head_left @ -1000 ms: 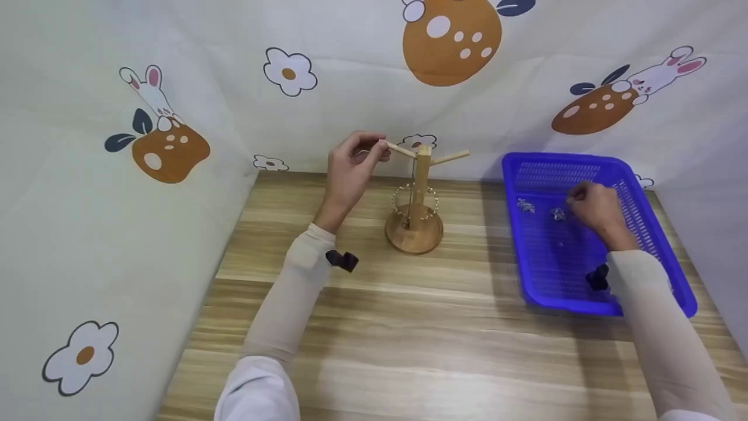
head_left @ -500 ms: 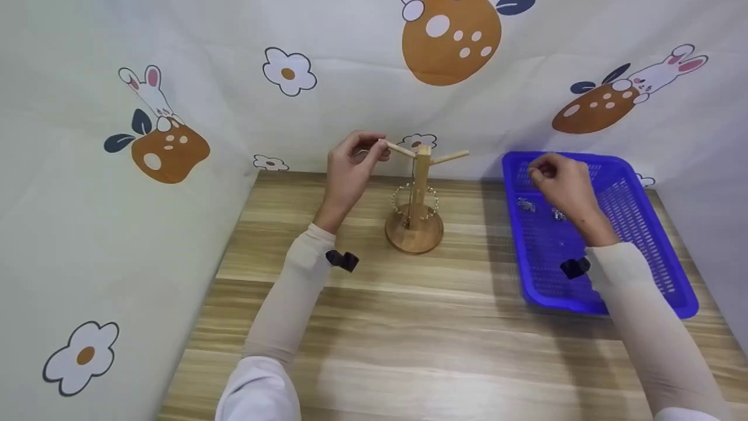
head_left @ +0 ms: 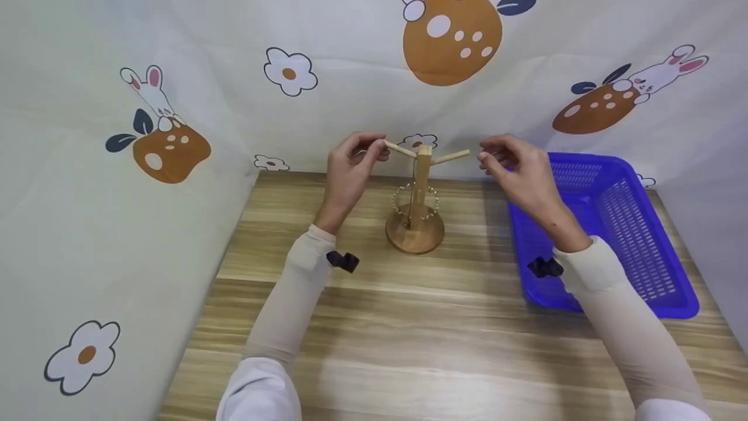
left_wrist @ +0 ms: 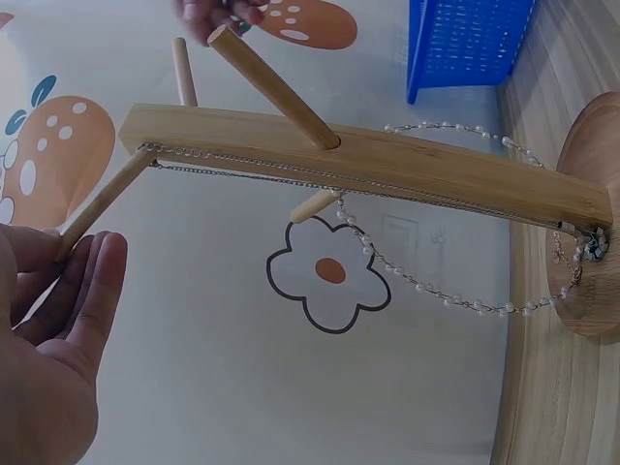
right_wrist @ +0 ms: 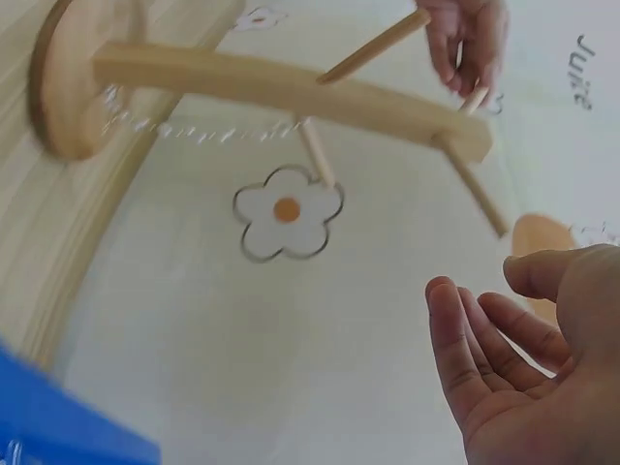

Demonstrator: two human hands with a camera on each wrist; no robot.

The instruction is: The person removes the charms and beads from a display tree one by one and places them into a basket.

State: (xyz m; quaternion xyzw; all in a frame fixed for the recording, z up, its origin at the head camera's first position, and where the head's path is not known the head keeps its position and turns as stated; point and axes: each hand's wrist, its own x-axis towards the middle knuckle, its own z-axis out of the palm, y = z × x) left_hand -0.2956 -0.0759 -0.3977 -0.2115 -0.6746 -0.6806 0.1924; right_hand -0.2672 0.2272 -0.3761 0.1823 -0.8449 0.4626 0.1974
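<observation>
A wooden stand point(head_left: 419, 193) with a round base and slanted pegs stands at the back of the table. A string of beads point(head_left: 400, 202) hangs round its post, and the left wrist view shows the beads point(left_wrist: 436, 291) and a thin chain point(left_wrist: 291, 174) along the post. My left hand point(head_left: 377, 149) pinches the tip of the left peg point(left_wrist: 97, 208). My right hand point(head_left: 488, 156) hovers just right of the right peg's tip point(head_left: 464, 154), with thumb and forefinger close together. Whether they hold anything I cannot make out. In the right wrist view the fingers point(right_wrist: 465, 349) look relaxed.
A blue plastic basket point(head_left: 619, 222) sits on the wooden table point(head_left: 409, 327) at the right, partly under my right forearm. A printed curtain point(head_left: 175, 146) closes off the back and both sides. Black wrist straps point(head_left: 342, 260) sit on both sleeves.
My right hand rose out of the blue basket and moved left to the stand's right peg. The left hand stayed on the left peg.
</observation>
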